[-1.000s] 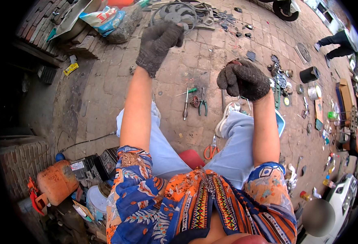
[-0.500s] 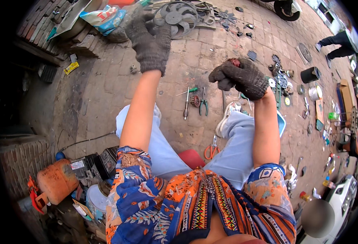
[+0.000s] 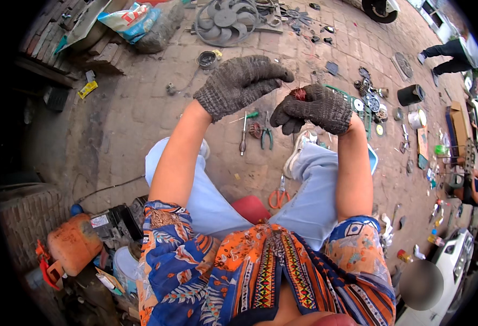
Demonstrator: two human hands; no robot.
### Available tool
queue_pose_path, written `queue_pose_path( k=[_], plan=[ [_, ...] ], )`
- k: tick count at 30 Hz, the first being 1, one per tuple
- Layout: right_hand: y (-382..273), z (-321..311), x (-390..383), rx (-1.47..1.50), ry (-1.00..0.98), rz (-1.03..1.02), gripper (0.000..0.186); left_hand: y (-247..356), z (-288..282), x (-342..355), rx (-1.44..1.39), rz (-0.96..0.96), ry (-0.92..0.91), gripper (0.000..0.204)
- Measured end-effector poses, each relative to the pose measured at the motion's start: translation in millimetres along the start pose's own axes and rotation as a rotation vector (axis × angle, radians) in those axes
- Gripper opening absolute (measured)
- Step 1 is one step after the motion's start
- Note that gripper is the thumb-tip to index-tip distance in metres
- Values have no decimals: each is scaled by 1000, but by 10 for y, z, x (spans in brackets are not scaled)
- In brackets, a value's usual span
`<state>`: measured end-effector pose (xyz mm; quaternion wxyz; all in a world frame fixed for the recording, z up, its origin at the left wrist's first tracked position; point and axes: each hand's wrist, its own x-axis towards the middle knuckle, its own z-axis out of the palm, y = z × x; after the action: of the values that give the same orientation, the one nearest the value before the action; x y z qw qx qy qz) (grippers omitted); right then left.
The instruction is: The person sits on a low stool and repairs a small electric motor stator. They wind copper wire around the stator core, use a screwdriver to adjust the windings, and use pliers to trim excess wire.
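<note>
Both of my hands wear dark knitted gloves. My left hand is in the air left of the right one, its fingers stretched out and nothing seen in them. My right hand is closed around a small bundle of reddish copper wire, most of it hidden by the glove. On the paving below, between my feet, lie a screwdriver, a green-handled screwdriver, a small copper-wound rotor and pliers. Orange-handled scissors lie closer to me.
A fan in a round frame lies ahead, with a black round part nearer. Metal parts and a black cylinder are to the right. An orange tank and a battery stand at left. Another person's legs show far right.
My left hand has come back from beside the fan and swung right, close to my right hand. The black round part now shows. My right hand stays closed and has hardly moved.
</note>
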<state>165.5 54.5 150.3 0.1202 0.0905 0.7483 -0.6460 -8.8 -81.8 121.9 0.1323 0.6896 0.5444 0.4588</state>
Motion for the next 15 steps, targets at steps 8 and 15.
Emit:
queue_pose_path(
  k=[8, 15],
  plan=[
    [-55, 30, -86, 297, -251, -15, 33, -18, 189, 79, -27, 128, 32, 32],
    [69, -23, -50, 376, -265, -133, 39, 22, 191, 94, -138, 8, 39, 16]
  ],
)
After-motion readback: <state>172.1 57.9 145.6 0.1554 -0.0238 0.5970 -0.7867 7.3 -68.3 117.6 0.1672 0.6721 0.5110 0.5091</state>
